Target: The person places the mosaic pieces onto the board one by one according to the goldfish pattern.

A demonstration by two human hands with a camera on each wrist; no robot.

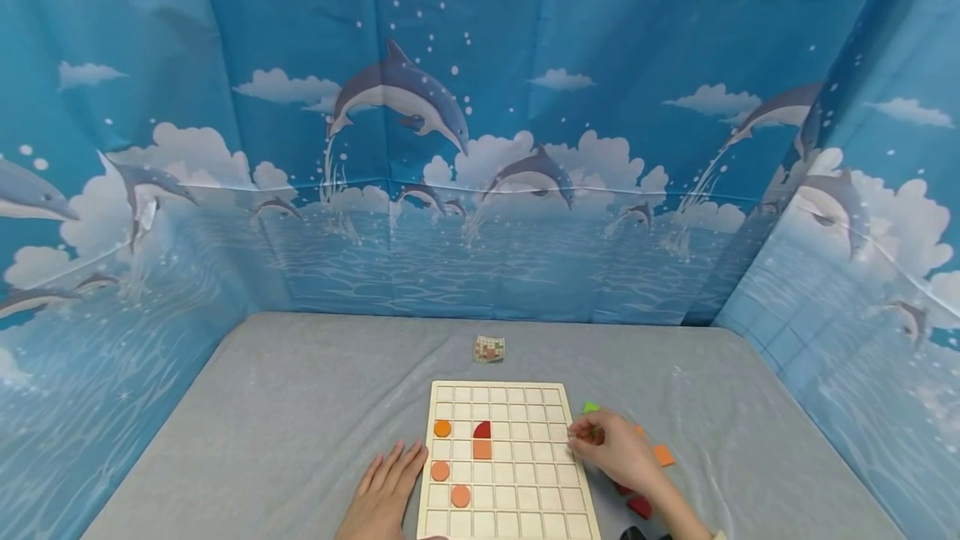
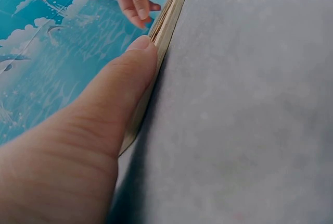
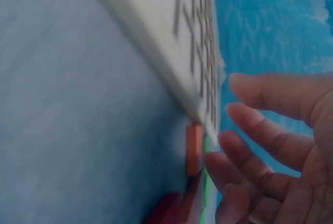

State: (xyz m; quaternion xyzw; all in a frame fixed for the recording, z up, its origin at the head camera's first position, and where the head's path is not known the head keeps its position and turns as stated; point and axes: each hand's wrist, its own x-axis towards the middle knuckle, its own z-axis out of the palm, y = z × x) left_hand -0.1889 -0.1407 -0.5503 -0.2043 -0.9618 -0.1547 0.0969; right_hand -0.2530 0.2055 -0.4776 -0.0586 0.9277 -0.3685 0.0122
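A pale wooden grid board (image 1: 506,523) lies on the grey cloth. Set on it are an orange disc (image 1: 442,428), two salmon discs (image 1: 440,471), a red rounded piece (image 1: 482,430) and an orange square (image 1: 482,449). My left hand (image 1: 382,494) rests flat at the board's left side; in the left wrist view its thumb (image 2: 117,83) lies along the board's edge. Off the right edge hovers my right hand (image 1: 618,452), fingers loosely bent and apart in the right wrist view (image 3: 276,156), with no piece seen between them. An orange block (image 3: 194,150) lies by the board there.
Right of the board are loose pieces: green (image 1: 591,407), orange (image 1: 663,455) and dark red (image 1: 640,507), some partly behind the right hand. A black object (image 1: 633,533) shows at the bottom edge. Behind the board lies a small picture card (image 1: 489,349). Dolphin-print curtains (image 1: 495,257) surround the table.
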